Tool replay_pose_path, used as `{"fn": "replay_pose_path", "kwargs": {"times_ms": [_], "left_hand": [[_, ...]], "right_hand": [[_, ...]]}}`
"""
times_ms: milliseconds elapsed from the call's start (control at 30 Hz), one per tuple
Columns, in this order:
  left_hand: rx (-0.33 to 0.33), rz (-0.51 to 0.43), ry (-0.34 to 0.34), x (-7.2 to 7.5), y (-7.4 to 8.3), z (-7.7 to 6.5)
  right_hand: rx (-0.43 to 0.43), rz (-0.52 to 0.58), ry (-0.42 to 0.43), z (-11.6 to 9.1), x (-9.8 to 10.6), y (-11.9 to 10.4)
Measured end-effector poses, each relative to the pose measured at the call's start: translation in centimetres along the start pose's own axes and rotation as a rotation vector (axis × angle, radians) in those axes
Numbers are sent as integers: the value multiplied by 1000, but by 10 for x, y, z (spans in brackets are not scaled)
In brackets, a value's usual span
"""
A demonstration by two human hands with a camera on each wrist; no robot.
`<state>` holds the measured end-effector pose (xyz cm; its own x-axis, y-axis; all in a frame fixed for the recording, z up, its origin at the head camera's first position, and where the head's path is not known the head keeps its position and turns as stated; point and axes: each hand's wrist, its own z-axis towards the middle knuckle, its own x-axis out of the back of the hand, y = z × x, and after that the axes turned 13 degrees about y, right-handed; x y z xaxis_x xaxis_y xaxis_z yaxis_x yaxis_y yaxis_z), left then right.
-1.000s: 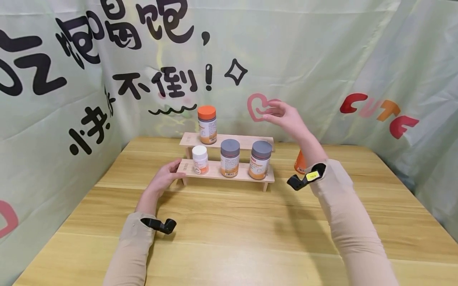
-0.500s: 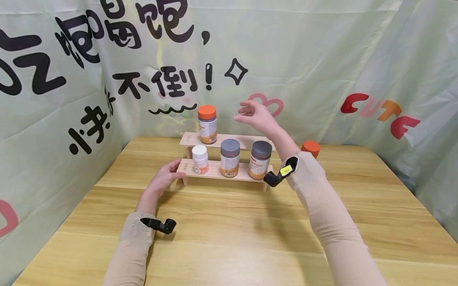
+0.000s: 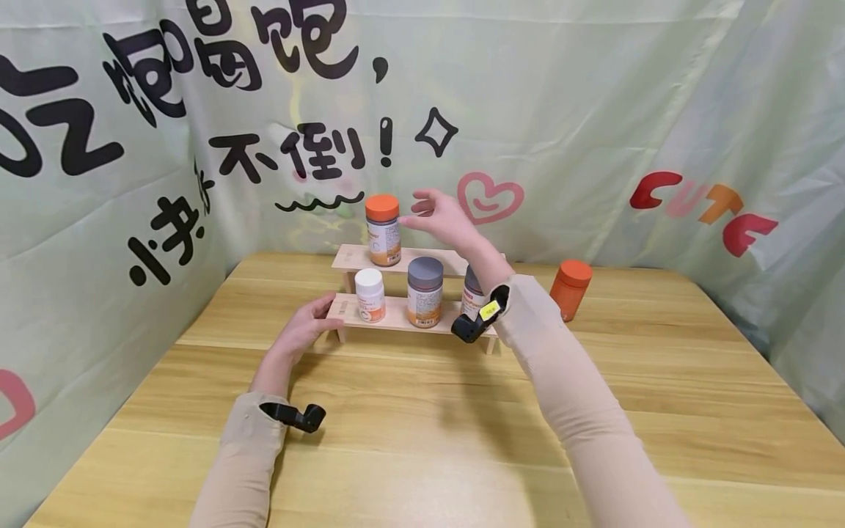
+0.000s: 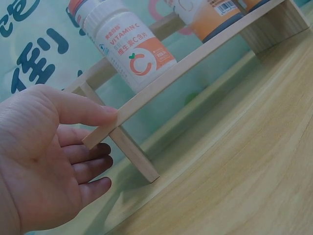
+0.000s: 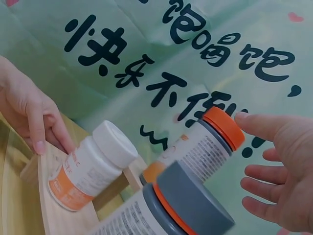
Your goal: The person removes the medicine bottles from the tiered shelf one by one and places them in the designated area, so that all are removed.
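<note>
A two-tier wooden rack (image 3: 449,327) stands on the table, holding several supplement bottles. My left hand (image 3: 305,328) grips the left end of its lower shelf, thumb on top and fingers below the board (image 4: 146,93). My right hand (image 3: 444,218) is raised over the upper shelf with its fingers spread loosely, holding nothing. Its fingertips are right beside the orange-capped bottle (image 3: 383,231) on the upper shelf. On the lower shelf are a small white vitamin C bottle (image 3: 370,295), a grey-capped bottle (image 3: 425,293) and another grey-capped bottle (image 3: 472,299), partly hidden by my right wrist.
An orange bottle (image 3: 571,290) stands on the wooden table (image 3: 396,440) to the right of the rack. A pale printed curtain (image 3: 568,110) hangs close behind and along the sides.
My right hand has moved left over the upper shelf to the orange-capped bottle, uncovering the orange bottle at right. My left hand has stayed on the rack.
</note>
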<state>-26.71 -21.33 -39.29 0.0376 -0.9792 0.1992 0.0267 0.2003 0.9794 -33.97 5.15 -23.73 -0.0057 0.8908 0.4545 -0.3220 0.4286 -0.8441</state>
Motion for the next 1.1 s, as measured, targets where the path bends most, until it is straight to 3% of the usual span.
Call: {"fn": "replay_pose_path", "kwargs": {"times_ms": [500,1100], "left_hand": [[8,-2,-5,0,2,-2],[7,12,3,0,4,-3]], "right_hand": [[-35,59,17,9,-27,0],[16,-35,52,8,-46,-1]]}}
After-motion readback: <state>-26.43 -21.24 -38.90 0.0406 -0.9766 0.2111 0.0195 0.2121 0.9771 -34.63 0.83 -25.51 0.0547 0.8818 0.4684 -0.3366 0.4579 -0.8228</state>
